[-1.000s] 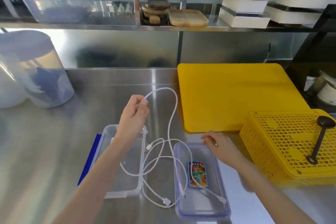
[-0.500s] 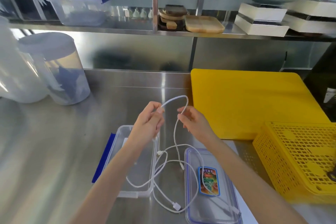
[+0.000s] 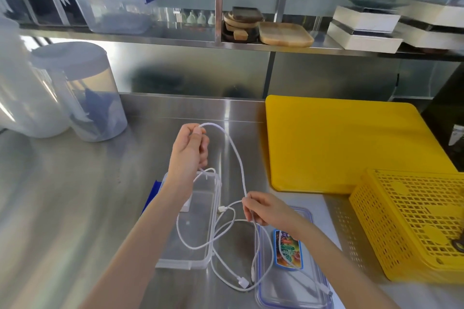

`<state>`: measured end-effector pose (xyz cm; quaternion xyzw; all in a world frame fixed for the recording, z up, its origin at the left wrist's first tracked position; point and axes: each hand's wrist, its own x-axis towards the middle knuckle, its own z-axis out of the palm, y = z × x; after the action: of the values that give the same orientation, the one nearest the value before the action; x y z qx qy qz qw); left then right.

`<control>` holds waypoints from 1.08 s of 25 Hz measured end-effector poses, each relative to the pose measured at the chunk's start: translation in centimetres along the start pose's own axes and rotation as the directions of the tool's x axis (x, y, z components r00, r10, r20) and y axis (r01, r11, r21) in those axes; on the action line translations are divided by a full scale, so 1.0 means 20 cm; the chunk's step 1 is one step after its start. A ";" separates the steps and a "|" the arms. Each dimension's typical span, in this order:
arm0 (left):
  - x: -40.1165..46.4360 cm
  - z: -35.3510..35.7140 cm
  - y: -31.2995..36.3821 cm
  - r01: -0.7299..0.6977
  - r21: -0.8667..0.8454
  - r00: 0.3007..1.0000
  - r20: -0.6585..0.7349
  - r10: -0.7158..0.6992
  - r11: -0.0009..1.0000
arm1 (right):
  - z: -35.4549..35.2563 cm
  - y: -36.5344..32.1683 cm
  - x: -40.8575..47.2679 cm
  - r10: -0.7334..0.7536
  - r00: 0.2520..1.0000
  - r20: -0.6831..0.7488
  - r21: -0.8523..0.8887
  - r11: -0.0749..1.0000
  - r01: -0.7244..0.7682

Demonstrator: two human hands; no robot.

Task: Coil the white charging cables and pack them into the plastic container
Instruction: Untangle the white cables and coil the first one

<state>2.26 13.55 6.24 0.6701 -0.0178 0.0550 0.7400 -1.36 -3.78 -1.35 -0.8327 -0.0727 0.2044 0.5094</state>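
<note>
My left hand [image 3: 189, 152] is raised above the steel counter and pinches one end of a white charging cable [image 3: 236, 155]. The cable arcs down to my right hand [image 3: 263, 209], which grips it lower, near the counter. More white cable [image 3: 221, 236] lies in loose loops across the open clear plastic container [image 3: 200, 253] and the counter, with plugs near the front edge. The container's clear lid [image 3: 288, 286], with a colourful label, lies to the right of the container, under part of the cable.
A yellow cutting board [image 3: 339, 145] lies at the back right and a yellow perforated basket [image 3: 411, 223] at the right. Clear plastic jars [image 3: 82, 93] stand at the left. A shelf above holds a tub, wooden trays and white boxes.
My right hand has slid down the cable from beside my left hand to near the counter, stretching out a length of it. My left hand stays raised, holding the end.
</note>
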 end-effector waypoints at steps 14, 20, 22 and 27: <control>0.01 -0.06 0.00 0.194 0.075 0.834 0.512 -0.204 0.978 | -0.33 -0.08 -0.07 -0.249 0.890 -0.381 -0.188 0.964 0.189; 0.09 -0.02 0.15 0.062 0.012 0.919 0.390 -0.062 0.998 | -0.49 -0.17 -0.11 -0.323 0.875 -0.360 -0.389 0.905 0.174; 0.11 -0.02 0.18 0.038 0.025 0.931 0.363 -0.045 0.999 | -0.49 -0.18 -0.12 -0.318 0.884 -0.343 -0.410 0.897 0.164; 0.13 0.01 0.21 0.120 0.181 0.891 0.415 -0.187 0.976 | -0.47 -0.22 -0.15 -0.292 0.899 -0.326 -0.396 0.906 0.151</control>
<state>4.44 13.99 10.60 0.7190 -0.1230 -0.1514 0.6671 0.18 -10.38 7.13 -0.9213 -0.1054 -0.0370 0.3725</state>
